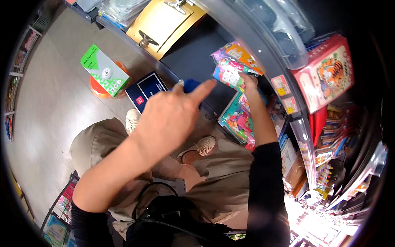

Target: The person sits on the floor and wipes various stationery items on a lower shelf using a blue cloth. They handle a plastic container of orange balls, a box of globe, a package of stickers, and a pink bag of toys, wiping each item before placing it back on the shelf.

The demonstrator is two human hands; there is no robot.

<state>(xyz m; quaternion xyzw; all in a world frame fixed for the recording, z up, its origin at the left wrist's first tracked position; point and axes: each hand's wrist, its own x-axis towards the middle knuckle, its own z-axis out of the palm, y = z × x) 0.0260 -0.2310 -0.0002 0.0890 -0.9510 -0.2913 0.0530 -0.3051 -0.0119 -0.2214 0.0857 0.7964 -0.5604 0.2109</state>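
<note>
The right hand (250, 83) has its fingers grasping the right end of a colourful packet (228, 74), held over the dark shelf (187, 57) beside an orange-and-purple packet (245, 57); because the grip is at one end, the slick-looking wrapper could twist or slip. The left hand (169, 119) is apart, index finger extended; I cannot tell whether its other fingers grip the blue object (191, 85), which a careless sweep could knock if loose.
</note>
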